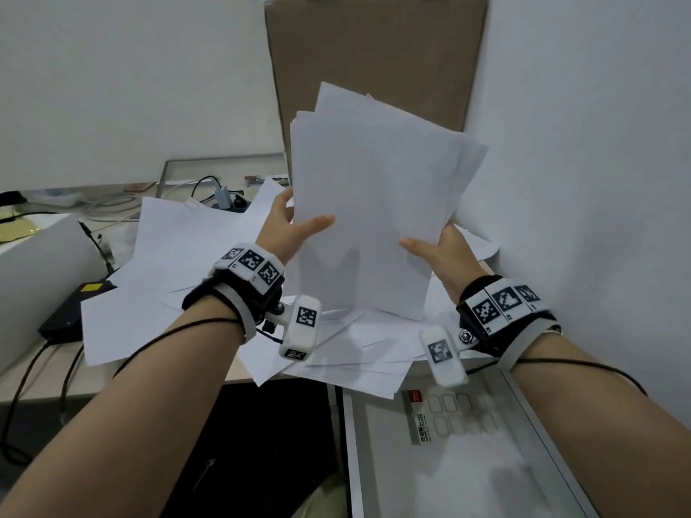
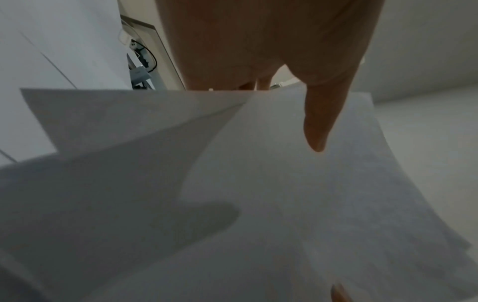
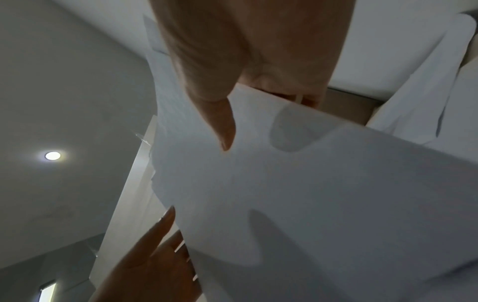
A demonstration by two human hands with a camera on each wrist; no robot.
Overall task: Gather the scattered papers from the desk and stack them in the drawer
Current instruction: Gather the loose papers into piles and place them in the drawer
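Your left hand (image 1: 289, 228) pinches the left edge of the upright sheaf of papers (image 1: 374, 203), thumb in front, and your right hand (image 1: 435, 252) pinches its right edge likewise, probably to square the sheets. More loose sheets (image 1: 179, 256) lie on the desk (image 1: 33, 386) beneath; the open drawer (image 1: 467, 461) waits near right.

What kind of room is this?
Probably an office or workroom: loose white paper sheets cover a pale desk, cables and a power strip sit behind, and an open grey drawer is below.
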